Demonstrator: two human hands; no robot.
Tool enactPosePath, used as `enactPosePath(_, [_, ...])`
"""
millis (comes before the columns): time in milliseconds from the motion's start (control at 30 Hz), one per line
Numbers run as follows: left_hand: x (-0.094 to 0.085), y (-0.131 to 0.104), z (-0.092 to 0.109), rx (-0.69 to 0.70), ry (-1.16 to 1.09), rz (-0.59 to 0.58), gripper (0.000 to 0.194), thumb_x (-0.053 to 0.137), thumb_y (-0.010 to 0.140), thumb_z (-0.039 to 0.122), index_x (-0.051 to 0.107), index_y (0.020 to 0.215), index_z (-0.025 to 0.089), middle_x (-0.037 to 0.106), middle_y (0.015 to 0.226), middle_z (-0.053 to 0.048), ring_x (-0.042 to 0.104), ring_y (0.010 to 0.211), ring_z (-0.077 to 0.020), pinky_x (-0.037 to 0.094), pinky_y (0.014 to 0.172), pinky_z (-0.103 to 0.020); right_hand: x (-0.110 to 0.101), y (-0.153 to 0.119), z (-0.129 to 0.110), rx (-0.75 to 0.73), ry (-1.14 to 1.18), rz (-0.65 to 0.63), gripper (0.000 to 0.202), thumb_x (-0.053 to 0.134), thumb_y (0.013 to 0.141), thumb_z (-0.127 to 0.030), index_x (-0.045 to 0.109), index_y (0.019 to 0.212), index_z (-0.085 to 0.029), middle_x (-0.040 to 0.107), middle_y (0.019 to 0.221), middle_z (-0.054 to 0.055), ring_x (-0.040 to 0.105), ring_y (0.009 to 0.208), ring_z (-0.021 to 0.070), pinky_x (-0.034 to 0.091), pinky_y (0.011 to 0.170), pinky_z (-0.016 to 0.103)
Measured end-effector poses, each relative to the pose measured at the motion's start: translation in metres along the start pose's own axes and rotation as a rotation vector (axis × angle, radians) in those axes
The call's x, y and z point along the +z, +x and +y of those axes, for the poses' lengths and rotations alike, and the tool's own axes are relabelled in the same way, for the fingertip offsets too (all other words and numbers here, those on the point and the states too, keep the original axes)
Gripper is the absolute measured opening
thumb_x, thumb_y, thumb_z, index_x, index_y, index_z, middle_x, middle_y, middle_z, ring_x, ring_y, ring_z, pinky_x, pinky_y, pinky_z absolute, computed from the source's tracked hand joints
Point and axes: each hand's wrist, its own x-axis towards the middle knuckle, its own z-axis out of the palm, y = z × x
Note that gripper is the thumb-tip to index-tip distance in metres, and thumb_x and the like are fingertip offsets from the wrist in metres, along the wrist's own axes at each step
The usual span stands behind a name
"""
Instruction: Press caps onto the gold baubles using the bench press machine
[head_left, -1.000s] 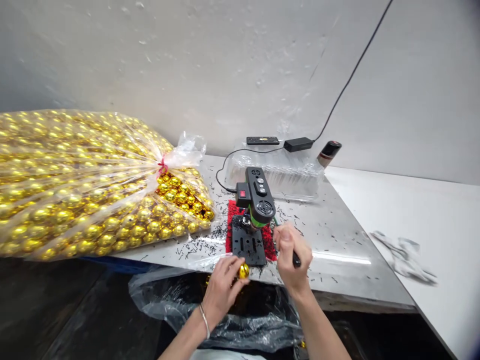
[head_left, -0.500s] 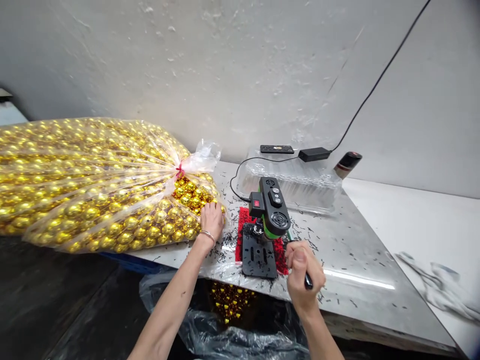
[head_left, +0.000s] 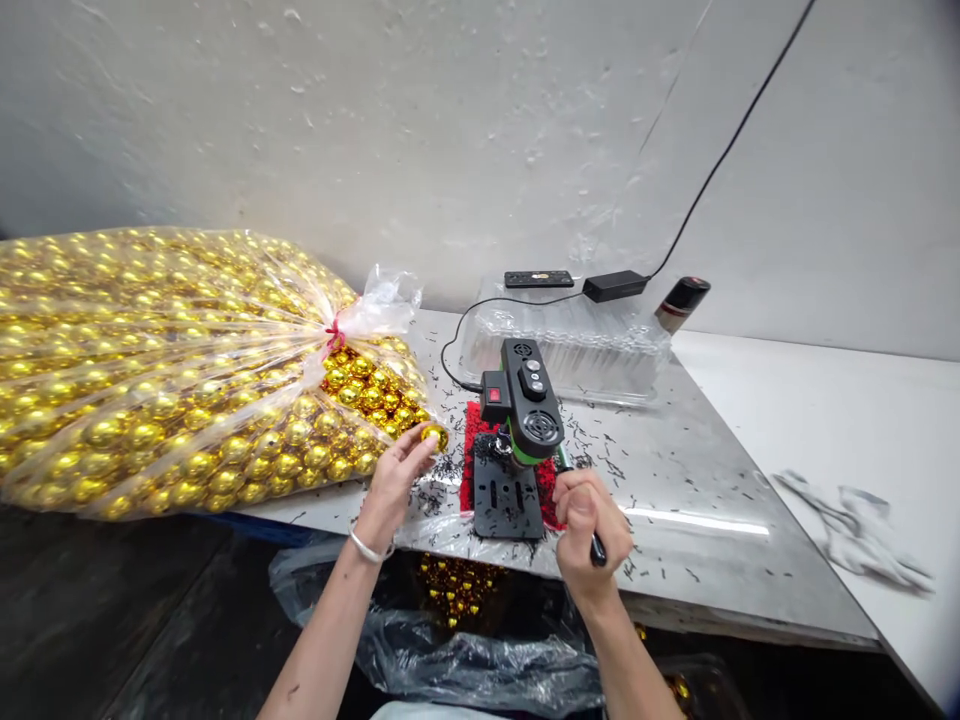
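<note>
So there's a bunch of clear plastic trays (head_left: 566, 352) at the back of the metal surface (head_left: 701, 462), right by the grey wall (head_left: 450, 130), with some flat black thing (head_left: 538, 279) on top. Just off their right end there's a black-capped container (head_left: 682, 304), kinda tilted. Further right, some crumpled whitish cloth (head_left: 855, 530) on the white surface (head_left: 814, 405). Oh, and little black bits (head_left: 600, 442) scattered all over the metal.
</note>
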Motion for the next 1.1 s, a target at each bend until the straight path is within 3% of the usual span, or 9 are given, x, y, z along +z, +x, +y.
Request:
enactPosePath(100, [0.014, -0.024, -0.026, -0.105, -0.130, -0.027, 0.048, 0.082, 0.065, 0.040, 0.069, 0.103, 0.014, 0.073, 0.098, -0.007, 0.067, 0.083, -0.0157, 0.053, 0.078, -0.027, 0.001, 0.008, -0.006, 0.055, -0.008, 0.020, 0.034, 0.039, 0.095, -0.012, 0.042, 0.063, -0.021, 0.048, 0.061, -0.001, 0.048, 0.059, 0.0114, 0.036, 0.055, 0.028])
enactPosePath(200, [0.030, -0.030, -0.056, -0.129, -0.051, -0.056, 0.049, 0.084, 0.062, 0.040, 0.069, 0.101, 0.016, 0.074, 0.098, -0.008, 0.069, 0.088, -0.0184, 0.054, 0.081, -0.029, 0.000, 0.019, -0.012, 0.090, 0.000, 0.022, 0.034, 0.040, 0.096, -0.014, 0.042, 0.063, -0.021, 0.047, 0.061, -0.001, 0.047, 0.058, 0.0113, 0.036, 0.055, 0.028])
enactPosePath(367, [0.045, -0.020, -0.087, 0.058, 0.234, -0.101, 0.042, 0.079, 0.068, 0.039, 0.071, 0.103, 0.019, 0.074, 0.102, -0.008, 0.067, 0.095, -0.0209, 0.051, 0.091, -0.036, -0.002, 0.022, -0.013, 0.086, -0.003, 0.005, 0.033, 0.040, 0.096, -0.016, 0.040, 0.063, -0.021, 0.044, 0.060, -0.001, 0.045, 0.057, 0.0113, 0.034, 0.054, 0.028])
enactPosePath(567, [0.051, -0.020, -0.084, 0.299, 0.714, -0.102, 0.033, 0.075, 0.076, 0.033, 0.072, 0.108, 0.025, 0.073, 0.098, -0.006, 0.065, 0.094, -0.0234, 0.047, 0.093, -0.043, -0.002, 0.013, -0.008, 0.045, -0.021, -0.009, 0.032, 0.039, 0.095, -0.011, 0.040, 0.064, -0.021, 0.044, 0.061, -0.001, 0.045, 0.058, 0.0112, 0.033, 0.054, 0.028])
enactPosePath(733, [0.058, -0.025, -0.085, 0.504, 0.861, -0.154, 0.029, 0.073, 0.080, 0.031, 0.071, 0.107, 0.022, 0.073, 0.110, -0.009, 0.064, 0.104, -0.0262, 0.041, 0.101, -0.048, -0.006, 0.009, -0.005, 0.026, -0.012, -0.043, 0.031, 0.039, 0.093, -0.009, 0.041, 0.065, -0.021, 0.045, 0.062, -0.001, 0.047, 0.060, 0.0117, 0.034, 0.054, 0.028])
enactPosePath(933, [0.058, -0.025, -0.093, 0.555, 0.905, -0.148, 0.029, 0.072, 0.082, 0.032, 0.070, 0.109, 0.023, 0.073, 0.110, -0.008, 0.064, 0.102, -0.0257, 0.042, 0.100, -0.047, -0.003, -0.021, 0.018, -0.054, -0.026, -0.070, 0.031, 0.036, 0.097, -0.017, 0.043, 0.067, -0.020, 0.049, 0.067, 0.001, 0.048, 0.062, 0.0121, 0.039, 0.056, 0.028])
enactPosePath(1100, [0.057, -0.025, -0.094, 0.540, 0.912, -0.152, 0.029, 0.072, 0.082, 0.033, 0.070, 0.109, 0.023, 0.073, 0.109, -0.007, 0.063, 0.101, -0.0253, 0.041, 0.100, -0.047, 0.008, -0.046, 0.039, -0.119, -0.070, 0.020, 0.036, 0.031, 0.100, -0.025, 0.042, 0.066, -0.021, 0.050, 0.066, -0.001, 0.049, 0.060, 0.0115, 0.045, 0.064, 0.032])
